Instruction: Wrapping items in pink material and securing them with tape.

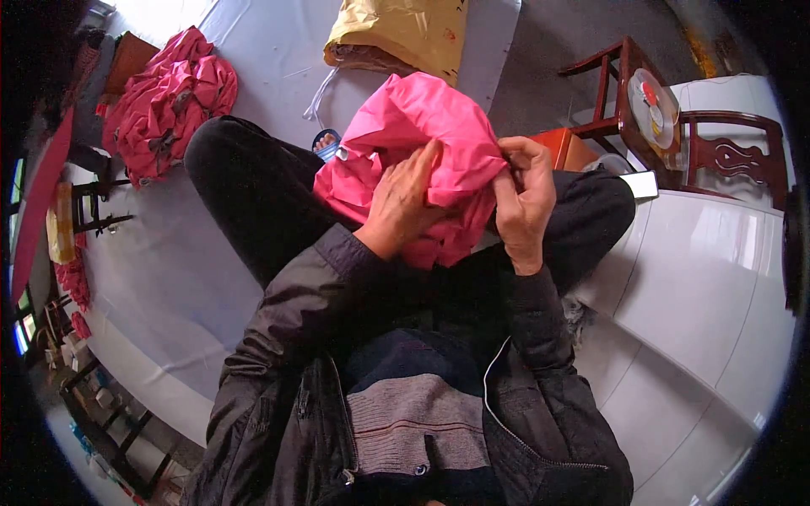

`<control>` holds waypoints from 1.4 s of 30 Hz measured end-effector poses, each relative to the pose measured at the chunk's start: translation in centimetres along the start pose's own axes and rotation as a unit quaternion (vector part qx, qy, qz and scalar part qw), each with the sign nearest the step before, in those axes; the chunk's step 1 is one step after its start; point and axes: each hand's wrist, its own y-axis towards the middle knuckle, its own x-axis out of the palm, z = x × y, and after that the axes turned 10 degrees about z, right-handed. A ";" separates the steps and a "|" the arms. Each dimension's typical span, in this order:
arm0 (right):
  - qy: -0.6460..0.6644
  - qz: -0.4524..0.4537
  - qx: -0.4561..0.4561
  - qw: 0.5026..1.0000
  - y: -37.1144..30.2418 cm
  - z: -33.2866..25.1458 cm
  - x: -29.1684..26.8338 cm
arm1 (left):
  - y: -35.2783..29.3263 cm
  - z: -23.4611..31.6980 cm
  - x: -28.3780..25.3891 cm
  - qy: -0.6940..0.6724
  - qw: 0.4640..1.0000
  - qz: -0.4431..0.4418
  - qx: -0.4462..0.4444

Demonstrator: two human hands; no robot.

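A bunched piece of pink cloth lies over my lap, its folds forming a rounded hollow in the middle. My left hand rests against the inner folds with its fingers stretched out flat, and the fingertips press on the cloth. At the cloth's right edge, the thumb and fingers of my right hand are closed in a pinch on the fabric. The lower part of the cloth is partly covered by my left hand and wrist.
A large heap of pink cloth sits at the far left. Ahead lies a yellow bag on a pale sheet. To the right stand a dark wooden chair, an orange box and a white glossy surface.
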 end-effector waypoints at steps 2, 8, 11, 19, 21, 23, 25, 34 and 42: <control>0.000 0.001 -0.005 1.000 -0.1 -0.3 0.6 | -0.4 -0.8 0.4 -0.051 0.993 -0.047 -0.095; 0.039 -0.026 -0.018 0.999 0.4 -1.5 1.7 | -1.2 -2.5 1.0 -0.225 0.954 -0.068 -0.187; 0.056 -0.017 -0.022 0.998 0.7 -1.3 1.1 | 0.4 -2.9 -0.3 -0.320 0.933 -0.022 -0.165; -0.121 -0.171 -0.117 0.971 -1.5 0.3 1.6 | 2.1 -3.8 -3.0 -0.680 0.588 0.026 -0.437; -0.130 -0.188 -0.189 0.955 -2.9 2.1 2.5 | 1.6 -3.5 -2.7 -0.638 0.630 0.048 -0.440; -0.157 -0.212 -0.104 0.959 -4.2 4.0 2.8 | 1.1 -3.6 -2.1 -0.615 0.652 0.062 -0.439; -0.166 -0.227 -0.064 0.958 -5.1 6.6 3.1 | 0.3 -4.4 -1.3 -0.514 0.777 0.044 -0.360; 0.026 -0.269 0.130 0.954 -7.8 15.8 3.1 | -0.2 -3.1 -1.2 -0.179 0.982 0.028 -0.056; -0.106 -0.235 0.013 0.966 -7.4 9.0 2.7 | 0.2 -1.8 -1.3 -0.547 0.743 0.063 -0.382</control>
